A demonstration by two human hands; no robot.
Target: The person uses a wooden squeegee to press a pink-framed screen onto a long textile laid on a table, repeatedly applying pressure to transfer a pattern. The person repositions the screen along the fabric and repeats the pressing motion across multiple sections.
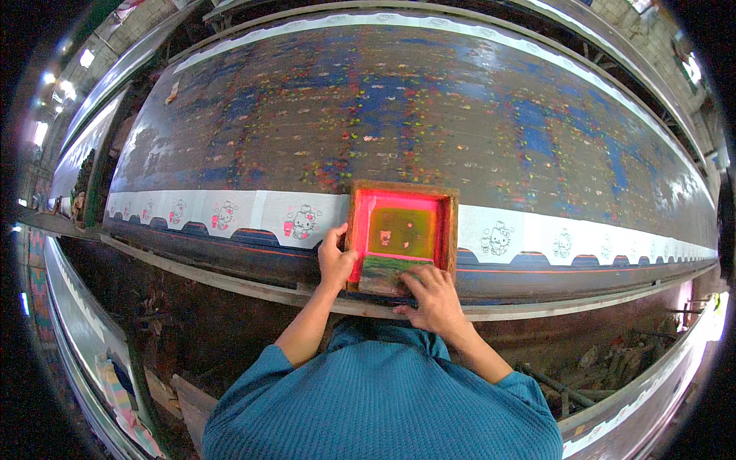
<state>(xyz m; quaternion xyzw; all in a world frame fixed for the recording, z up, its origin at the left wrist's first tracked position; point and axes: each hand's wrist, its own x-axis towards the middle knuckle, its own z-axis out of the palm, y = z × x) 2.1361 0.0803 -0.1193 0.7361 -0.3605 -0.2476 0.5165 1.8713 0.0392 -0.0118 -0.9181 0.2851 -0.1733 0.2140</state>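
Observation:
A square wooden screen-printing frame [451, 230] with pink ink around a yellow-green mesh lies over a strip of white cut fabric [491, 216] on the long table [284, 107]. My left hand [334, 261] grips the frame's left side, thumb against the rim. My right hand [431, 299] has curled fingers on a dark, ink-stained squeegee [377, 270] along the frame's near side. Small cartoon figures are printed along the strip, outlines with pink fills to the left, grey outlines only to the right. The fabric beneath the frame is hidden.
The dark, paint-speckled table has a rail [537, 308] along its near edge, just in front of me. Another white strip [383, 19] runs along its far edge. More long tables [84, 330] with white strips stand at both sides. Debris [598, 360] lies below at the right.

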